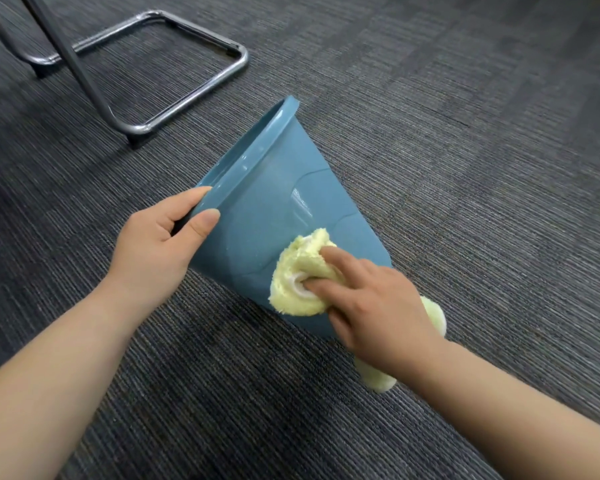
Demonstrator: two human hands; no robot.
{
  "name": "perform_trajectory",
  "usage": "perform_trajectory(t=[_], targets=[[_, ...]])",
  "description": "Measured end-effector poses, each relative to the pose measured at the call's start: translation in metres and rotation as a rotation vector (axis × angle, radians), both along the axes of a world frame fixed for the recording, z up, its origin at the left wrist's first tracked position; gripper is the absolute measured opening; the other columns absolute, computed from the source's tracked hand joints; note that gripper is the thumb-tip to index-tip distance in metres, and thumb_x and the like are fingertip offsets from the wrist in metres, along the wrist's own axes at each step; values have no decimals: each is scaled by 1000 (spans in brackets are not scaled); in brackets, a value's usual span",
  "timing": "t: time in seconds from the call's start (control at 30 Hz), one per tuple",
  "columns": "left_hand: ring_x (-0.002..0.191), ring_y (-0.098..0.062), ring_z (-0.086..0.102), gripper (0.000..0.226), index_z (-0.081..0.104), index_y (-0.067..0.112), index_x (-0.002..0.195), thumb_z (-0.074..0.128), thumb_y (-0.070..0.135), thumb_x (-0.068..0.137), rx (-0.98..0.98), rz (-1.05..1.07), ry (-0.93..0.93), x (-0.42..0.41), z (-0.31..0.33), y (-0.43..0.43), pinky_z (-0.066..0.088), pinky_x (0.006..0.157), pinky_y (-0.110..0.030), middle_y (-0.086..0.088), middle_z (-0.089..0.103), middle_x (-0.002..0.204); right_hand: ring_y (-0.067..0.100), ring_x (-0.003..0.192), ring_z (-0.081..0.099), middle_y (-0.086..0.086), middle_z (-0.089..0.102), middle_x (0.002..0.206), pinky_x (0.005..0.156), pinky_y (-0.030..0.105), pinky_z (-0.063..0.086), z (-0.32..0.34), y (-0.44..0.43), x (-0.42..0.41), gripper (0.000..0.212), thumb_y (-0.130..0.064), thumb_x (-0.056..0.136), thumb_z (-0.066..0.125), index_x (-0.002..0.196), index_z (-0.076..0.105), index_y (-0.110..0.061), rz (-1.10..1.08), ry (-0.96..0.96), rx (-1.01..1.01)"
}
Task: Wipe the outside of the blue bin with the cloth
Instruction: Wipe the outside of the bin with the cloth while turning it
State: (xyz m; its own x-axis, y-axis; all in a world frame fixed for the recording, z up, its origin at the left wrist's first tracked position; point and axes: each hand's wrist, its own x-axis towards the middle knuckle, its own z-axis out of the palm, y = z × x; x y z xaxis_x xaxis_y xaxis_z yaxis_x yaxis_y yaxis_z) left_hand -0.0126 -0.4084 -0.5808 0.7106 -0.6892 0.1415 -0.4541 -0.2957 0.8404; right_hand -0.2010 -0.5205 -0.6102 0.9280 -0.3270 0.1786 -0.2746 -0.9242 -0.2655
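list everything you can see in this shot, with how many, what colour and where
bin: one, blue, tipped on its side on the carpet, centre of the view
cloth: one, pale yellow-green, bunched against the bin's outer wall near its base
chair frame: one, chrome tube, upper left on the carpet
carpet: dark grey, ribbed, fills the floor
left hand: one, grips the bin's rim
right hand: one, presses the cloth onto the bin

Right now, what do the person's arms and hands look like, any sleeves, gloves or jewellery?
Both forearms are bare right to the picture's edge: no sleeves show. The left hand and right hand wear no gloves, rings, watch or bracelet. The fingers have short, unpainted nails.
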Motion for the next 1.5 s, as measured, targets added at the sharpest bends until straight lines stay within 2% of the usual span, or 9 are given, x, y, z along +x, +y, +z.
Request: perform_trajectory(t=[0.1, 0.2, 0.37, 0.57, 0.7, 0.8, 1.13, 1.33, 1.5], targets=[[78, 26, 49, 29, 54, 32, 109, 53, 15, 85, -4, 10, -3, 2, 2, 2, 36, 76, 3, 24, 56, 98, 31, 64, 65, 16, 65, 111, 49, 31, 48, -1, -16, -3, 30, -9, 61, 70, 90, 69, -18, -132, -22, 85], [76, 25, 50, 29, 53, 37, 102, 52, 13, 86, -19, 7, 26, 0, 3, 1, 36, 73, 3, 24, 57, 95, 35, 73, 64, 16, 60, 119, 52, 32, 44, -3, -28, -5, 32, -7, 67, 69, 97, 67, -16, -291, -18, 146], [78, 21, 51, 27, 57, 29, 109, 52, 16, 86, -1, 27, 20, 1, 1, 0, 35, 74, 3, 21, 58, 97, 32, 56, 64, 20, 66, 104, 41, 30, 49, -10, -16, -7, 35, -5, 52, 77, 85, 70, -13, -183, -72, 41], [79, 24, 51, 29, 55, 40, 99, 51, 14, 87, -20, -4, 10, 1, 2, -1, 36, 72, 3, 26, 58, 92, 26, 54, 62, 15, 68, 103, 43, 24, 45, -18, -10, -9, 35, -12, 52, 76, 85, 70, -18, -34, -55, -33], [86, 11, 56, 33, 59, 53, 88, 53, 21, 85, -14, 4, 64, 5, 0, 7, 43, 86, -18, 38, 63, 81, 31, 55, 63, 19, 67, 105, 43, 30, 48, -21, -28, -15, 24, -10, 64, 64, 87, 69, -15, -138, -50, -3], [87, 5, 57, 35, 59, 57, 82, 52, 22, 84, -12, 24, 70, 5, 1, 10, 44, 90, -32, 41, 62, 81, 35, 56, 62, 22, 65, 106, 42, 34, 48, -23, -34, -15, 30, -2, 58, 74, 87, 69, -12, -211, -31, 21], [77, 18, 54, 26, 58, 61, 80, 50, 37, 75, -10, 61, 66, 9, 0, 6, 44, 83, -29, 44, 60, 76, 23, 52, 60, 10, 70, 100, 45, 22, 45, -28, -8, -12, 36, -19, 48, 78, 83, 69, -20, 31, -17, -102], [85, 4, 57, 25, 60, 58, 82, 51, 35, 75, -18, 108, 89, 15, -4, 11, 46, 89, -36, 42, 62, 78, 33, 54, 63, 21, 67, 104, 42, 33, 47, -32, -36, -23, 31, -6, 54, 79, 83, 69, -12, -178, 17, -22], [73, 18, 53, 26, 58, 61, 80, 50, 37, 75, -8, 126, 64, 14, -2, 6, 44, 81, -29, 44, 60, 74, 30, 47, 60, 19, 68, 97, 38, 27, 43, -33, -29, -21, 31, -7, 49, 80, 77, 68, -12, -199, 32, -62]])
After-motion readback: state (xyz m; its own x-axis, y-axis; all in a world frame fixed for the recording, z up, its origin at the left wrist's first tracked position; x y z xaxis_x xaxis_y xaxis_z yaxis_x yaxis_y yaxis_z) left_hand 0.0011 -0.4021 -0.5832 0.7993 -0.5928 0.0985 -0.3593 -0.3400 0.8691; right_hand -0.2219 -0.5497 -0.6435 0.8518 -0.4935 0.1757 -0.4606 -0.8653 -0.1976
